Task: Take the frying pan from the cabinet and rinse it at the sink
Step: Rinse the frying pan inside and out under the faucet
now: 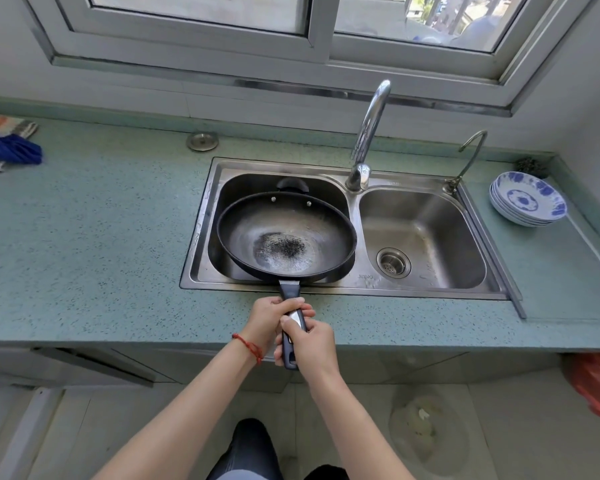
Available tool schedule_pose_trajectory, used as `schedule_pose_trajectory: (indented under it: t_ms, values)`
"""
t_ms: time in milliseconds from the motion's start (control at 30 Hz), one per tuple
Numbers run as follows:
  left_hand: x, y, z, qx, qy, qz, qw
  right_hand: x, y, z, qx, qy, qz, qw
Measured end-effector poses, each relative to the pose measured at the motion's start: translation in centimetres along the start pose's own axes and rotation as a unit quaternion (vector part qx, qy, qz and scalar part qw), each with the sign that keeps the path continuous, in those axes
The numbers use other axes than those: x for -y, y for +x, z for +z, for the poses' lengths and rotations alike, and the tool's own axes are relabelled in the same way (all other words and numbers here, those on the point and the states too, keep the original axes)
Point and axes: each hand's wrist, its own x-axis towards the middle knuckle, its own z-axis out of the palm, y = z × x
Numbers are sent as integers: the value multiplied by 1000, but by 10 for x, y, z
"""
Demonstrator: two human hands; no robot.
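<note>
A black frying pan (286,237) sits over the left basin of the steel double sink (430,289), its bottom worn pale with a dark speckled patch. Its long dark handle reaches back over the counter's front edge. My left hand (269,318) grips the handle nearer the pan, and a red string circles that wrist. My right hand (309,342) grips the handle just behind it, close to the end. The tall chrome tap (369,133) stands behind the divider between the basins, and no water shows.
A stack of blue-and-white bowls (527,199) stands on the green counter (84,237) right of the sink, near a thin second tap (468,161). Blue and patterned cloths (7,143) lie far left. A cabinet door (94,365) under the counter hangs open at the left.
</note>
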Motion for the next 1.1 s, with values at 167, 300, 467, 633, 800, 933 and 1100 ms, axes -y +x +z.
schedule_pose_trajectory:
  t_ms: [167,300,467,633,800,933,1100]
  values:
    - [-3,4,1,6,-7,2,1000,7,4,-2,11,-4,16,1000]
    - [-2,8,-3,17,31,4,999,10,5,-6,35,4,25,999]
    - [-5,8,-7,25,68,18,997,9,9,-10,65,-28,28,997]
    - [-10,5,-6,29,108,28,993,11,10,-14,80,-42,24,996]
    - [-13,9,-9,30,101,20,994,17,14,-9,81,-41,23,996]
    - [-17,14,-10,27,93,15,995,22,19,-4,70,-29,26,997]
    - [-18,23,-16,23,93,5,995,28,24,0,73,-34,20,997]
